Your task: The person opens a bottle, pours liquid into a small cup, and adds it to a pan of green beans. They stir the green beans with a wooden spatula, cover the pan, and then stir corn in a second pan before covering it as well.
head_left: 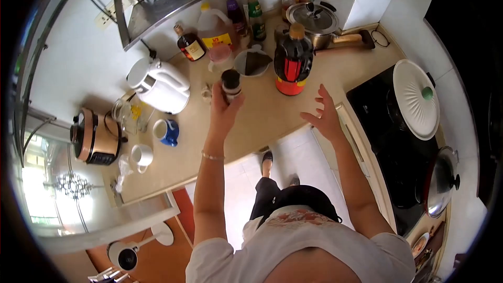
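Observation:
My left hand [224, 111] is wrapped round a small seasoning jar with a black cap [230, 79], held over the counter. With nothing in it, my right hand [326, 117] hovers at the counter's front edge, fingers spread. Nearest to that hand stands a large dark bottle with a red label and brown cap [293, 63], apart from the fingers. Behind the jar are a bowl with a dark packet in it [241, 65] and a small pinkish-lidded container [220, 56]. A garlic-like bulb [206, 93] lies left of my left hand.
Left on the counter [251, 120] are a white kettle [165, 86], a blue mug [167, 132], a white cup [141, 156] and a cooker [97, 136]. Several bottles and a lidded pot [314, 21] line the back. At right, a stove [387, 152] bears covered pans. A metal shelf [183, 2] overhangs.

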